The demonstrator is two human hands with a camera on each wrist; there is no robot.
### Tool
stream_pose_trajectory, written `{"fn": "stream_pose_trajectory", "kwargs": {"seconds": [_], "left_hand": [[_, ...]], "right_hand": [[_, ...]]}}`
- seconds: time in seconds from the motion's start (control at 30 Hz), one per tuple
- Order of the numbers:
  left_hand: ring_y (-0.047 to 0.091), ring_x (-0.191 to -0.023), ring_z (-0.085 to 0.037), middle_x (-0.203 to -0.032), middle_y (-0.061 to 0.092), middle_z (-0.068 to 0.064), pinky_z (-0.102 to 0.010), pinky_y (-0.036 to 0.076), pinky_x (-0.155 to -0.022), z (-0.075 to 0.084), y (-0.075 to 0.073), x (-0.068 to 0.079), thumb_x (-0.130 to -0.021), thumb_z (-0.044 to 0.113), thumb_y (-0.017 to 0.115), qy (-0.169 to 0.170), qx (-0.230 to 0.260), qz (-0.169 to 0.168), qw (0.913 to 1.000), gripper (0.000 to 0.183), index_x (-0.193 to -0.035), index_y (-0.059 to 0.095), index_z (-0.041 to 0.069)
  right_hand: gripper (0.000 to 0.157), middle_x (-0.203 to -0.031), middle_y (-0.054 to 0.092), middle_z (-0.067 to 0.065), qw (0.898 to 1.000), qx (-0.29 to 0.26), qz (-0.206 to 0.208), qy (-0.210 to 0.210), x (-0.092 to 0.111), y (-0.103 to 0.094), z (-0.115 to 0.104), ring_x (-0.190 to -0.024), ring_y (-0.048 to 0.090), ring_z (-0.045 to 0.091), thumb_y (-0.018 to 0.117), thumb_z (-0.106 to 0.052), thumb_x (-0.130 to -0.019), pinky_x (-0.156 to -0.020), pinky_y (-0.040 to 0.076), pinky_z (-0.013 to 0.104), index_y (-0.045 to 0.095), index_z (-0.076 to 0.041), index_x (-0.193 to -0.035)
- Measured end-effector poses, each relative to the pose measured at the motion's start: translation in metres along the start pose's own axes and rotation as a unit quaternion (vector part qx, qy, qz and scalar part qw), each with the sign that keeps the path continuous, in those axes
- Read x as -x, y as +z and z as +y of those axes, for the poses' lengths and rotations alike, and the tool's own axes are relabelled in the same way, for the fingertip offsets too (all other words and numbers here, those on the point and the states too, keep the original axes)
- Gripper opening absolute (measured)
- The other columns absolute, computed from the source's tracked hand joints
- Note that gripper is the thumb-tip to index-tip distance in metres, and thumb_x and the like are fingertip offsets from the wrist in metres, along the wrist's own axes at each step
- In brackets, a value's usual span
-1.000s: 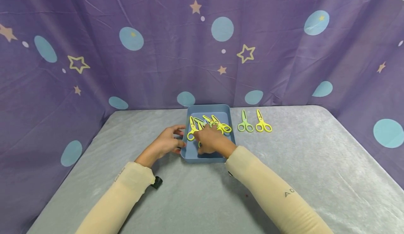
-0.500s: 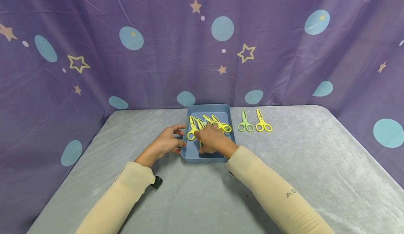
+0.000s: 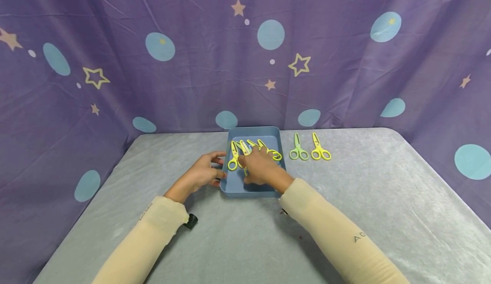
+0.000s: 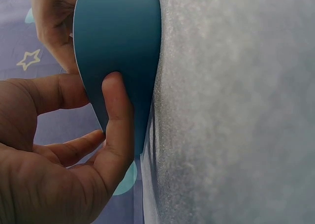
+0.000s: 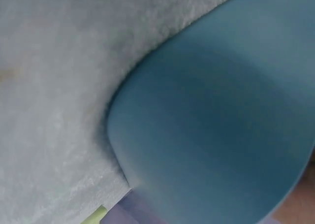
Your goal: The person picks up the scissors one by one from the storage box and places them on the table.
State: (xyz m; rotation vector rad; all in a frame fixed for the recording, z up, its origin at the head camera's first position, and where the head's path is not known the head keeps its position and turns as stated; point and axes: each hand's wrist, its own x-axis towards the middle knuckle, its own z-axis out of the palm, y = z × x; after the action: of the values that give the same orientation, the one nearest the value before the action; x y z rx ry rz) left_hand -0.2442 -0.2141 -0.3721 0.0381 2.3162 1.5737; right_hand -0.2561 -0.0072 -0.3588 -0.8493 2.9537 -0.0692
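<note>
A blue tray [image 3: 235,185] holds several yellow and green scissors. My left hand [image 3: 202,172] grips the tray's left wall; in the left wrist view one finger of that hand [image 4: 59,179] lies along the outside while others reach behind the rim. Inside the tray, my right hand [image 3: 261,165] has its fingers curled down on a yellow pair of scissors [image 3: 244,148], whose blades point away from me. The palm hides much of this pair. Another yellow pair [image 3: 233,158] lies at its left, and more scissors [image 3: 274,153] lie to the right.
On the grey cloth-covered table [image 3: 368,190], a green pair of scissors [image 3: 298,148] and a yellow pair [image 3: 320,148] lie side by side right of the tray. A purple curtain [image 3: 199,84] with stars and dots hangs behind the table.
My right hand has shifted slightly right inside the tray, and the yellow scissors under it have moved a little away from me. The left hand and the tray have stayed put.
</note>
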Motion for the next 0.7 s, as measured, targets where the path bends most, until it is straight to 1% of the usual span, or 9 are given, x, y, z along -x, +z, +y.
{"fn": "stream_pose_trajectory", "kwargs": {"seconds": [0.27, 0.4, 0.5, 0.63, 0.7], "left_hand": [[0.064, -0.097, -0.029, -0.139, 0.044, -0.019, -0.039, 0.061, -0.069, -0.001, 0.001, -0.002, -0.088, -0.012, 0.066, -0.002, 0.007, 0.003, 1.0000, 0.079, -0.158, 0.036, 0.009], [0.064, -0.096, -0.028, -0.140, 0.044, -0.018, -0.039, 0.061, -0.069, -0.001, 0.001, -0.001, -0.088, -0.012, 0.067, -0.003, 0.008, 0.004, 1.0000, 0.080, -0.159, 0.036, 0.010], [0.064, -0.095, -0.028, -0.141, 0.044, -0.019, -0.039, 0.061, -0.069, -0.002, 0.001, 0.000, -0.089, -0.012, 0.067, -0.002, 0.007, 0.002, 1.0000, 0.080, -0.159, 0.035, 0.009], [0.065, -0.092, -0.027, -0.143, 0.042, -0.021, -0.039, 0.061, -0.069, -0.003, 0.000, -0.001, -0.089, -0.012, 0.066, 0.002, 0.006, -0.001, 1.0000, 0.079, -0.159, 0.035, 0.008], [0.065, -0.092, -0.028, -0.143, 0.042, -0.021, -0.039, 0.061, -0.069, -0.003, 0.000, -0.001, -0.089, -0.012, 0.066, 0.002, 0.007, 0.000, 1.0000, 0.079, -0.159, 0.035, 0.008]], "right_hand": [[0.046, -0.125, 0.058, 0.020, 1.000, -0.015, 0.018, 0.003, 0.004, -0.004, 0.008, -0.114, 0.049, 0.043, 0.087, -0.038, -0.082, -0.091, 0.047, 0.061, 0.069, -0.022, -0.120], [0.043, -0.122, 0.057, 0.018, 0.999, -0.024, 0.025, 0.004, 0.008, -0.006, 0.012, -0.107, 0.050, 0.039, 0.086, -0.037, -0.082, -0.086, 0.048, 0.055, 0.067, -0.022, -0.118], [0.043, -0.119, 0.056, 0.016, 0.999, -0.028, 0.033, 0.005, 0.010, -0.007, 0.015, -0.102, 0.048, 0.036, 0.086, -0.036, -0.082, -0.081, 0.045, 0.050, 0.067, -0.022, -0.117], [0.042, -0.114, 0.057, 0.016, 0.998, -0.027, 0.052, -0.001, 0.014, -0.009, 0.021, -0.098, 0.046, 0.035, 0.085, -0.035, -0.082, -0.076, 0.043, 0.047, 0.068, -0.020, -0.118], [0.041, -0.112, 0.057, 0.016, 0.998, -0.028, 0.060, -0.004, 0.015, -0.011, 0.024, -0.097, 0.045, 0.035, 0.084, -0.034, -0.083, -0.076, 0.042, 0.047, 0.069, -0.019, -0.118]]}}
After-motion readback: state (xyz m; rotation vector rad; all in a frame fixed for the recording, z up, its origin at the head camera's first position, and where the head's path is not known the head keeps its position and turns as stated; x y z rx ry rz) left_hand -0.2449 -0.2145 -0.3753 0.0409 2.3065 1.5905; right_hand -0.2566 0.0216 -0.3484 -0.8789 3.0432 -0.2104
